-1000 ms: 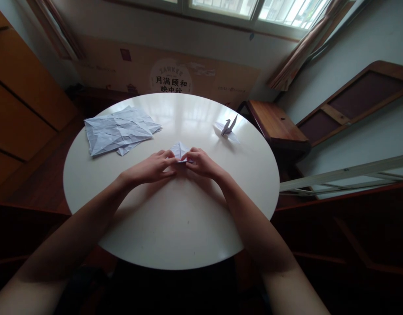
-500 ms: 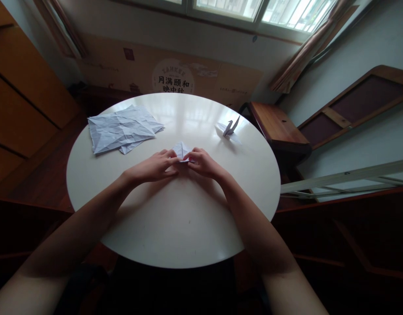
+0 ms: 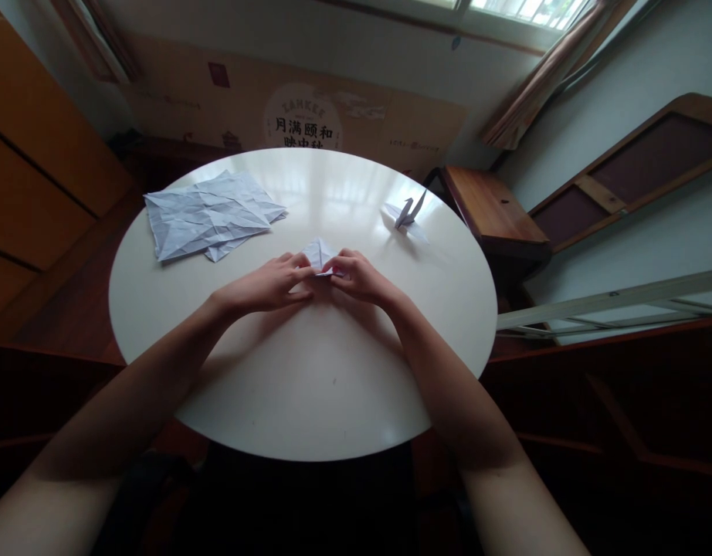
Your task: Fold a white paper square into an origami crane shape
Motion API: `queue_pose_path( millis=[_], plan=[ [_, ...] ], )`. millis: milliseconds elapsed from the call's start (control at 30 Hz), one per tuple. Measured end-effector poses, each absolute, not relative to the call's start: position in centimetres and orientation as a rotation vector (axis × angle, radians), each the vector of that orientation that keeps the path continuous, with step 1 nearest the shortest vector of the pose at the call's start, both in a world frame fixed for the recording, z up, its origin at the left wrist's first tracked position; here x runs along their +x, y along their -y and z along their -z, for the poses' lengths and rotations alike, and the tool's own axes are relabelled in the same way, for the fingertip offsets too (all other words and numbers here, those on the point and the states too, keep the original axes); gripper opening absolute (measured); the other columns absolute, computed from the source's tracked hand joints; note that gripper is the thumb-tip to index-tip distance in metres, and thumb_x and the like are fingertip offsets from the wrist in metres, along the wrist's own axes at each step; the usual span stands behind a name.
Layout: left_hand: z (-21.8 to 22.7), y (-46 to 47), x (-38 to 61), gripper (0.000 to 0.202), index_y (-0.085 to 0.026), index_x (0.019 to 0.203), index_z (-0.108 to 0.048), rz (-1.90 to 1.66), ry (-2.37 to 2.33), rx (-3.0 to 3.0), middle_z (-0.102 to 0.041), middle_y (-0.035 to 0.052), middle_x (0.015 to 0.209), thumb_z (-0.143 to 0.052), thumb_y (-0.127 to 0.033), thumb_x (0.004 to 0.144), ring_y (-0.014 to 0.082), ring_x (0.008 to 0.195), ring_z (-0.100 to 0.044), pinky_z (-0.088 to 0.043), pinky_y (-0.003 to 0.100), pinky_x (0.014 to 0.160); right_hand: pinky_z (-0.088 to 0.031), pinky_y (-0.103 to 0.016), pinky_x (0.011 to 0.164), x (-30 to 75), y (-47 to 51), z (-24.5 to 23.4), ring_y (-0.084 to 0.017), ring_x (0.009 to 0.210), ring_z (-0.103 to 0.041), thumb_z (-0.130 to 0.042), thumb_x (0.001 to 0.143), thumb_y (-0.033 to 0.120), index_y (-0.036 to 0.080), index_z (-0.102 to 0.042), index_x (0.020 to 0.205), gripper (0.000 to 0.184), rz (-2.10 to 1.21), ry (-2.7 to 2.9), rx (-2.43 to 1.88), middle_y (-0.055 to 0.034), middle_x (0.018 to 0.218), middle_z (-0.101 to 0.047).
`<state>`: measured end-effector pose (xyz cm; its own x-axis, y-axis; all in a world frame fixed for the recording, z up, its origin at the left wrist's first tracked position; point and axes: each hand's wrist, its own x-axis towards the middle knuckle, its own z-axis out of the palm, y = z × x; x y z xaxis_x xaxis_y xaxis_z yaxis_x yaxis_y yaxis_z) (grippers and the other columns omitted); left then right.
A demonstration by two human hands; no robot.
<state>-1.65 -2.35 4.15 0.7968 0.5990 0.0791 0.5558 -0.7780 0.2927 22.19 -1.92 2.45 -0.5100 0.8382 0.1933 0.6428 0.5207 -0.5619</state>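
Note:
A small folded sheet of white paper [image 3: 317, 253] lies near the middle of the round white table [image 3: 286, 386], its peak pointing away from me. My left hand [image 3: 273, 281] has its fingers on the left part of the paper's near edge. From the other side my right hand [image 3: 359, 276] pinches that edge between thumb and fingers. The fingertips of both hands almost meet and hide the paper's lower corners. To the right, apart from my hands, stands a finished paper crane [image 3: 409, 213] with a raised neck and tail.
Creased white paper sheets [image 3: 208, 212] lie stacked at the table's far left. Beyond the right rim is a wooden stool or bench [image 3: 489, 201]. A printed banner [image 3: 310, 123] runs along the wall behind the table, below a window.
My view has tilted slightly downward, so less of the window shows. Both hands stay on the folded paper, with only slight finger movement; the crane and the sheets have not moved.

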Motion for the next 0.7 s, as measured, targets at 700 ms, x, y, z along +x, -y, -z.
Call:
queue_pose_path(
  millis=[700],
  plan=[
    [-4.39, 2.49, -1.62, 0.044, -0.025, 0.138, -0.055, -0.246, -0.903, 2.701, -0.055, 0.0103, 0.119, -0.056, -0.037, 0.096, 0.0301, 0.113, -0.052, -0.043, 0.042, 0.1, -0.044, -0.035, 0.089, 22.21, 2.03, -2.61, -0.02, 0.088, -0.055, -0.063, 0.088, 0.02, 0.021, -0.074, 0.101, 0.016, -0.597, 2.322, -1.21, -0.0045, 0.093, -0.058]
  ],
)
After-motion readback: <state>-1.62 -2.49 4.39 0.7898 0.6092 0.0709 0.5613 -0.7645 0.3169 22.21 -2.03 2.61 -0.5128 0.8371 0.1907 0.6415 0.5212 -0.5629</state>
